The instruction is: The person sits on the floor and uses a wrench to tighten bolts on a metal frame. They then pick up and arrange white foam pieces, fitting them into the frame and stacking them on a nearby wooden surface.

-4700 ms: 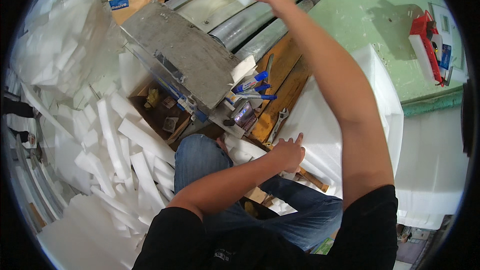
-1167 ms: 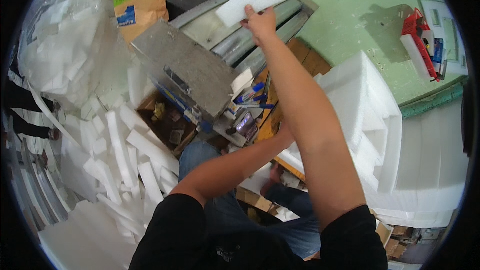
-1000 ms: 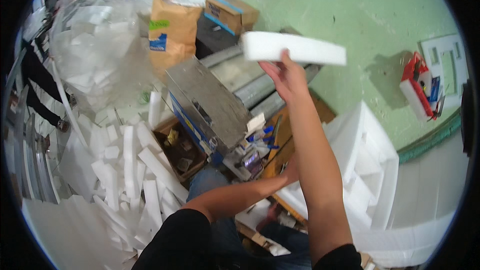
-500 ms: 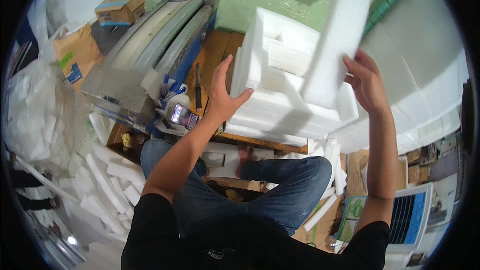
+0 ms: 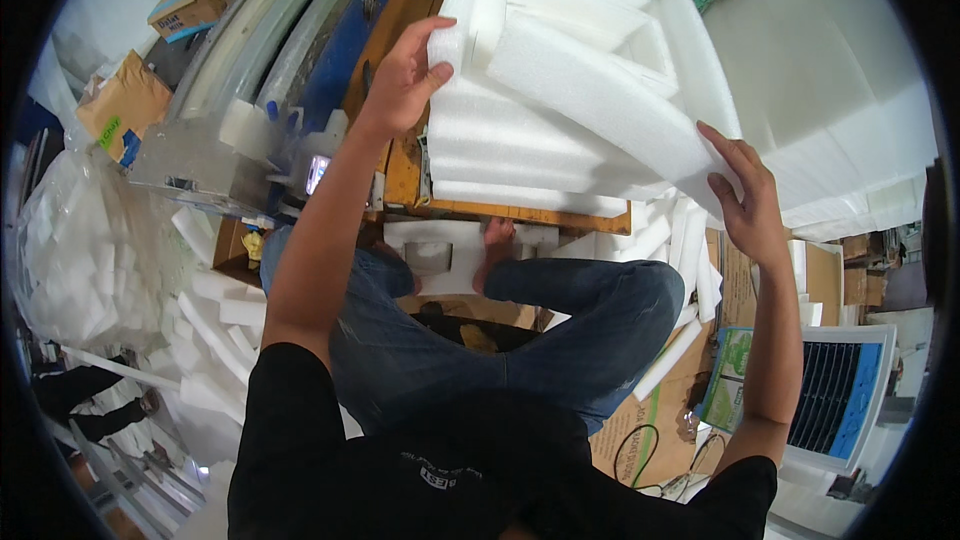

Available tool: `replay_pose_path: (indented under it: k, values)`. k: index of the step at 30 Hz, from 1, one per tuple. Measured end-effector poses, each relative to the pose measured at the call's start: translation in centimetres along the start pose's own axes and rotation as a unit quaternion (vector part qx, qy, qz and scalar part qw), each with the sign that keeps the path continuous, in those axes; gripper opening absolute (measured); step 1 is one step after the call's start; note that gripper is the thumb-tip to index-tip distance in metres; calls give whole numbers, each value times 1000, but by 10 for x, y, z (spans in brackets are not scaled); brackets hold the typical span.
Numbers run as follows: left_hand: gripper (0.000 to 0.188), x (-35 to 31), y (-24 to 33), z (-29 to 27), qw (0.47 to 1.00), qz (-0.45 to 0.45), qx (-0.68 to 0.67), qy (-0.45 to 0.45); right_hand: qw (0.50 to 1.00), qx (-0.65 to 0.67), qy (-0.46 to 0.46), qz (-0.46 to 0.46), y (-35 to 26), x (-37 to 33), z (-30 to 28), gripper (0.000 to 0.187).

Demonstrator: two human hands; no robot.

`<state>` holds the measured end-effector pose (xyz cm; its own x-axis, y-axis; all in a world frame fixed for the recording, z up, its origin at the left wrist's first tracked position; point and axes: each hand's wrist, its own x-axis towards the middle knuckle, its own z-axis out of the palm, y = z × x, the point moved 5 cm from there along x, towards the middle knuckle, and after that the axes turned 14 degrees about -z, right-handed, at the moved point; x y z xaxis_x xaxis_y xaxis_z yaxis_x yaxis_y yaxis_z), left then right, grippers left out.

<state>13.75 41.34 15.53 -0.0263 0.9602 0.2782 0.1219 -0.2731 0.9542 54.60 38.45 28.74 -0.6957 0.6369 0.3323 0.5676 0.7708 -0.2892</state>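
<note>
Strip's down. About 1 s ago the right hand (image 5: pixel 740 190) had the white foam strip (image 5: pixel 605 100) up in the air over the rollers; 0.5 s ago it stood steeply tilted at the open-topped foam box (image 5: pixel 447 105). Now it lies diagonally across that box: far left end inside the walls, near right end poking past the near right corner.

Right hand: closed on that near end, thumb on the near side, fingers on the far side. Left hand: spread fairly wide, thumb and fingers apart, at the box's left edge. It was hovering clear of the foam 0.5 s ago; now fingertips look to be touching the wall. Can't tell how much force it puts in, if any.

What that means, my read: carrying is over, placing is in hand. Strip isn't seated; it's skewed to the walls and the right hand still has it. Left hand is well sited to steady the box.

Box sits on the orange wooden counter (image 5: pixel 405 175). Left of it: roller machine (image 5: pixel 335 35), lit phone (image 5: pixel 317 174). Loose foam offcuts (image 5: pixel 215 330) lie on the floor, lower left.
</note>
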Motion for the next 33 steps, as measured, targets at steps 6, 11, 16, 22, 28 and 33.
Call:
replay_pose_path:
  k: [6,11,16,22,28,33]
  values:
    - [45,17,-17,-13,998,48,12,-24,998,-56,-23,-1,4,27,18,67]
    - [44,20,-15,-20,994,102,36,-14,998,-63,-22,-9,4,43,31,66]
    - [55,24,-22,-24,993,109,32,-22,997,-75,-27,-3,4,52,40,64]
    - [47,25,-20,-25,998,43,-18,-39,996,-80,-40,-8,4,59,41,63]
    - [45,25,-12,-22,996,86,12,-6,991,-113,-68,0,10,60,40,62]
    - [45,25,-24,-24,998,37,-21,-42,992,-116,-44,9,9,65,43,61]
